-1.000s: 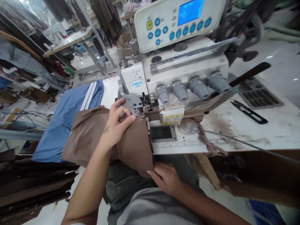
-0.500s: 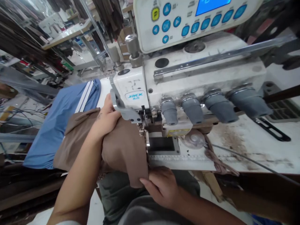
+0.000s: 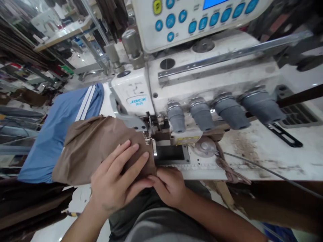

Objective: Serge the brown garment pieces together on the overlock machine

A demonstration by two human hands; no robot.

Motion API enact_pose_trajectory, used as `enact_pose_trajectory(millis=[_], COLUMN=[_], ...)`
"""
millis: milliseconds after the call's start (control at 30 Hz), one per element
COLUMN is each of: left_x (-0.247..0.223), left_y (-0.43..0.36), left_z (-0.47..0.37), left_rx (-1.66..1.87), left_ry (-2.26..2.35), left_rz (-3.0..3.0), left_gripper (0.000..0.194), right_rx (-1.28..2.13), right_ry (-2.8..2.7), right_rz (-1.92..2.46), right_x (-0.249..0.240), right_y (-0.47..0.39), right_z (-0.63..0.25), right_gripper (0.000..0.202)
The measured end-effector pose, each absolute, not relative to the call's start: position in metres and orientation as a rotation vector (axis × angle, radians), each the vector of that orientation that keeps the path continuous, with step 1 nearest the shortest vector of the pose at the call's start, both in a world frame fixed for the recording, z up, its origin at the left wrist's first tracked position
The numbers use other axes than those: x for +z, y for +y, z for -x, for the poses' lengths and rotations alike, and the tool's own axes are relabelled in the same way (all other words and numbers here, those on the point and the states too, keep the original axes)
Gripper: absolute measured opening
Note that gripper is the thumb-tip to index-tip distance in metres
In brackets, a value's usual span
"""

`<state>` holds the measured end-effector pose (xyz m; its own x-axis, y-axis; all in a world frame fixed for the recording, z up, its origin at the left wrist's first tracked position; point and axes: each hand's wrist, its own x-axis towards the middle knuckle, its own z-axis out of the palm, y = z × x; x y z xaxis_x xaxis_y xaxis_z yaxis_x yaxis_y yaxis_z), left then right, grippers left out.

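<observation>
A piece of brown fabric (image 3: 85,148) lies on the sewing machine's bed, its right edge under the presser foot (image 3: 148,139). My left hand (image 3: 118,174) rests on the fabric's near part with fingers spread and flat, the thumb reaching toward the right hand. Right in front of the presser foot, my right hand (image 3: 170,186) is closed on the near edge of the brown fabric, thumb against forefinger. The white overlock sewing machine (image 3: 136,90) stands over the cloth. Its needle area is partly hidden behind a grey guard (image 3: 128,121).
Blue fabric with white stripes (image 3: 58,124) lies left of and behind the brown piece. A control panel (image 3: 186,28) tops the machine, with grey tension knobs (image 3: 202,114) along its front. A brown fabric strip (image 3: 225,166) and a thin cable (image 3: 264,171) cross the table at right.
My left hand has come back from beside the machine head to lie flat on the fabric near the right hand. The fabric's near end has drawn in toward the presser foot. The view has shifted slightly.
</observation>
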<state>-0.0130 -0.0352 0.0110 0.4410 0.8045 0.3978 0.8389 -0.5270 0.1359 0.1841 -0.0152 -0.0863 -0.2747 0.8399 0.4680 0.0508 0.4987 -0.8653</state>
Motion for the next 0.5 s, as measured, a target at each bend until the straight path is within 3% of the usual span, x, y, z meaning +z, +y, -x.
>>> enact_pose_trajectory(millis=[67,233,367,400,467,500], left_x=[0.002,-0.004,-0.065,-0.087,-0.125,-0.137], left_y=[-0.019,-0.003,-0.091,-0.115,-0.151,-0.160], left_z=[0.013,0.039,0.021,0.014,0.010,0.016], left_rx=[-0.591,-0.660,-1.225,-1.478,-1.647,-1.792], left_ry=[-1.395,-1.354,-1.563,-1.745,-2.693,-2.938], left_rz=[2.624,2.733,2.474,2.399,2.056,1.689], left_gripper=[0.068,0.064,0.030,0.021,0.025,0.026], right_rx=[0.937,0.860,0.845,0.868,0.911,0.935], right_ry=[-1.711,-1.813,-1.762,-1.740,-1.697,-1.678], right_rz=[0.806,0.777,0.811,0.824,0.835,0.834], right_x=[-0.088,-0.088,-0.084,-0.083,-0.082,-0.082], right_y=[-0.019,-0.028,-0.033,-0.034,-0.037,-0.039], right_z=[-0.185,-0.184,-0.183,-0.183,-0.183,-0.183], right_gripper=[0.048,0.046,0.051,0.051,0.049,0.049])
